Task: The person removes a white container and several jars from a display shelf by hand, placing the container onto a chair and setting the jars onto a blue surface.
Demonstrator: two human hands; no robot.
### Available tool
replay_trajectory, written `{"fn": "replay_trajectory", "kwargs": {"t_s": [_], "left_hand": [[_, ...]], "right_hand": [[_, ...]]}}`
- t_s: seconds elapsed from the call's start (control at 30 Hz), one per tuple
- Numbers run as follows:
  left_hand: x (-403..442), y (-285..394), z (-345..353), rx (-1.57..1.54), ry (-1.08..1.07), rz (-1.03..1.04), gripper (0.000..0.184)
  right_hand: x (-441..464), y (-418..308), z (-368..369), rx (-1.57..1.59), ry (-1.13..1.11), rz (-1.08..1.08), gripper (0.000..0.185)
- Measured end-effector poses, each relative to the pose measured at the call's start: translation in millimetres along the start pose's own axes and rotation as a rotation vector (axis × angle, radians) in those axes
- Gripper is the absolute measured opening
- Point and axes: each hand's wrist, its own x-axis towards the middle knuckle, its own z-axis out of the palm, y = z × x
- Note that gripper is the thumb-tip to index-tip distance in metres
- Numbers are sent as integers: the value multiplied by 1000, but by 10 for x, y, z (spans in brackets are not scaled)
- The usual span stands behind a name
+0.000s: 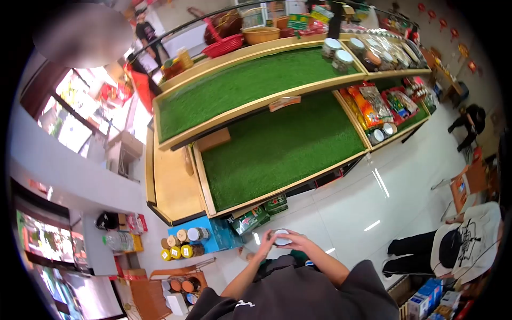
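Observation:
In front of my body I hold a white-lidded jar [281,238] between both hands; its lid faces up and its sides are mostly covered. My left hand [266,245] wraps round its left side. On the other side, my right hand [297,241] is closed against the jar. Beyond my hands stands a two-level wooden display shelf lined with green turf [277,152]. Two white-lidded jars [342,61] sit at the right end of its upper level. To the left, several jars [198,234] with yellow, tan and white lids stand on a blue box [226,234].
Green beer cartons [250,219] lie on the floor under the shelf. A chair [149,298] at lower left carries more jars. Bagged goods [368,104] fill the right shelf section. A person in a light top [466,242] is at the right; boxes [425,298] are at lower right.

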Motion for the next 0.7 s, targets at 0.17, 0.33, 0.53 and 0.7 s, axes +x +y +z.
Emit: {"fn": "replay_trajectory", "kwargs": {"t_s": [0.17, 0.33, 0.53, 0.7], "left_hand": [[223, 447, 1085, 92, -215, -71, 82], [361, 906, 1852, 227, -426, 34, 85], [714, 1257, 2471, 250, -537, 103, 83], [1170, 1565, 2802, 206, -588, 285, 85]], "right_hand": [[-718, -318, -640, 17, 120, -227, 43], [-1302, -505, -996, 167, 244, -418, 43], [-1712, -996, -940, 204, 313, -653, 42], [-1934, -1636, -860, 164, 361, -736, 63]]}}
